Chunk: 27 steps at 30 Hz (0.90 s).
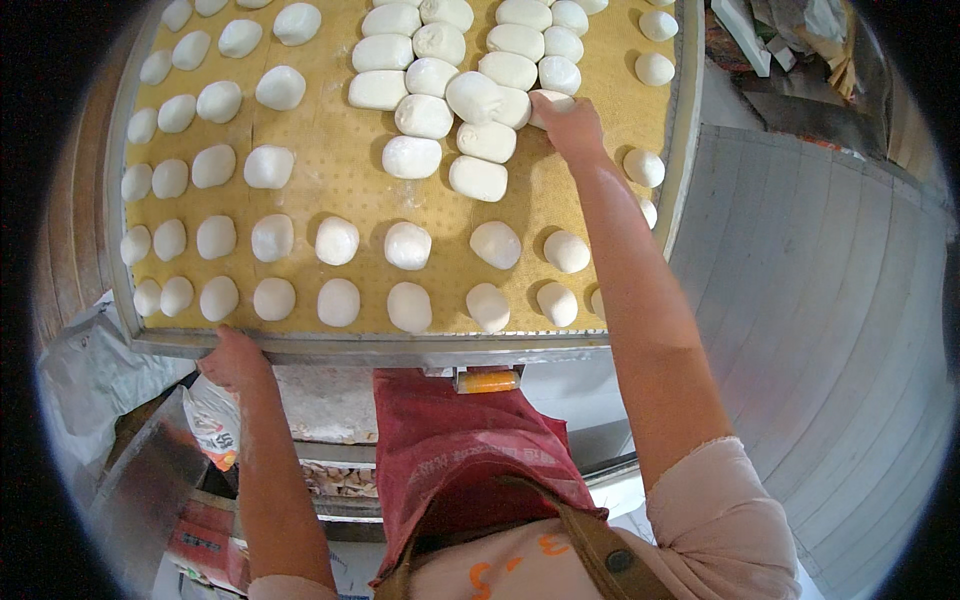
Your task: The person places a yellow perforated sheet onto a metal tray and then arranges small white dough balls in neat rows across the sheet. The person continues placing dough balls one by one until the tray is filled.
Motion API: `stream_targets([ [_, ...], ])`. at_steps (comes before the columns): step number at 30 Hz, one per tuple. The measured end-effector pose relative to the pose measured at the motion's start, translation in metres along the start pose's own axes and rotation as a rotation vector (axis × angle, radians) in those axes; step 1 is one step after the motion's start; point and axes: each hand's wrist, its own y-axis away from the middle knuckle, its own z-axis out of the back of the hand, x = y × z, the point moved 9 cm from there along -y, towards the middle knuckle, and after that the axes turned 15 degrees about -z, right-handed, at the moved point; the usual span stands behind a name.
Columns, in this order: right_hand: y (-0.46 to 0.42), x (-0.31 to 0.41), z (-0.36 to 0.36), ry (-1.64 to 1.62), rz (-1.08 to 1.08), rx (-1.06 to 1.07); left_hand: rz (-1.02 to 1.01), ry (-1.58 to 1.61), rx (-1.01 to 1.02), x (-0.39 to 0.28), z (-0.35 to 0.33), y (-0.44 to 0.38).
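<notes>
My right hand reaches over the large framed tray and has its fingers on a white dough piece at the right side of a cluster. Close beside that, a smooth dough bun rests on top of other pieces. The clustered dough blocks lie touching each other in the tray's middle, on a yellow dotted mesh sheet. At the tray's front left corner, my left hand grips the metal rim. Rounder dough buns stand apart in rows along the front and left.
A grey slatted surface spreads to the right of the tray. Plastic bags hang or lie at the left, below the tray's corner. A red apron covers my front. Assorted clutter sits at the far right.
</notes>
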Motion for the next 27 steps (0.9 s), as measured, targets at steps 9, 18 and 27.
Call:
stream_targets([
  [9, 0.002, -0.049, 0.03, -0.559, -0.119, 0.138, 0.03, -0.059, 0.044, -0.006, 0.004, 0.009],
  [18, -0.068, -0.06, 0.135, 0.442, 0.263, -0.396, 0.114, 0.242, -0.037, -0.026, 0.021, 0.019],
  [27, -0.074, -0.044, 0.113, 0.663, 0.294, -0.37, 0.094, 0.239, -0.11, -0.035, 0.033, 0.025],
])
